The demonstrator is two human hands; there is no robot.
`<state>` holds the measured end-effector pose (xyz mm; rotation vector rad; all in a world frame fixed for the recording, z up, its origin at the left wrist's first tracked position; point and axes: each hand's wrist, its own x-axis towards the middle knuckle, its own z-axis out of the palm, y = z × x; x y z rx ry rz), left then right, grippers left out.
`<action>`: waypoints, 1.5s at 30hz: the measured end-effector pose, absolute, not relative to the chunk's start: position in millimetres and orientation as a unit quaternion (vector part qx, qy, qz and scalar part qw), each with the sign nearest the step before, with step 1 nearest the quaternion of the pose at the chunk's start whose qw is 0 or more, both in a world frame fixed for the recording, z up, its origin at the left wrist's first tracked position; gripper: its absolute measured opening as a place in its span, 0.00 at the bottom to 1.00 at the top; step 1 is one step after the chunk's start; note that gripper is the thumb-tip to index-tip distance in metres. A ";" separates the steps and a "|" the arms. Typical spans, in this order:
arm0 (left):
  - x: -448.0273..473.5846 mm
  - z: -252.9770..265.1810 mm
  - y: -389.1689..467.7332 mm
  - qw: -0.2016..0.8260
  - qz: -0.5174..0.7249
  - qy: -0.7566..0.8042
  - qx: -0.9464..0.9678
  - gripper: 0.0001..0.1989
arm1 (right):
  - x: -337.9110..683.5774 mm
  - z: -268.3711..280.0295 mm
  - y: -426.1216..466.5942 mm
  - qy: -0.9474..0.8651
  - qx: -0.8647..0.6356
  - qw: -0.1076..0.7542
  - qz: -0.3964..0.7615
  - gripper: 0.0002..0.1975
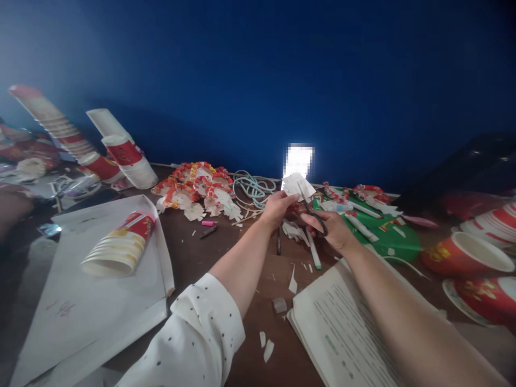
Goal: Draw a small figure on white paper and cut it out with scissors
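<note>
At the middle of the head view, my left hand [279,208] pinches a small piece of white paper [297,186] by its lower left edge. My right hand [331,228] is wrapped round the dark handles of a pair of scissors [320,219]. The blades point up and away, and they lie at the paper's right part. Whether the blades are parted is too small to tell. Below the hands are white paper scraps [295,231], a white marker with a green end [313,250] and a dark pen [278,243].
Cut red and white paper cup crafts [199,185] lie behind on the left, beside a coiled pale cord [253,185]. Stacked paper cups [116,247] rest on a white box lid [76,301]. A printed booklet [342,328], a green sheet [403,244] and a red cup [447,257] lie rightward.
</note>
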<state>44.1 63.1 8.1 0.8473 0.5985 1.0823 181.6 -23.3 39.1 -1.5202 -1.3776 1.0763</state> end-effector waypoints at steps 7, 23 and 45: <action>46.6 7.8 60.2 0.720 0.502 0.289 0.382 0.11 | 183.8 30.8 -21.3 -0.520 -0.603 0.417 0.439 0.19; 46.2 8.2 59.3 0.722 0.501 0.288 0.382 0.11 | 184.0 27.2 -20.6 -0.534 -0.586 0.421 0.442 0.15; 45.8 4.9 59.2 0.713 0.495 0.290 0.403 0.10 | 178.3 33.5 -24.4 -0.524 -0.602 0.428 0.425 0.18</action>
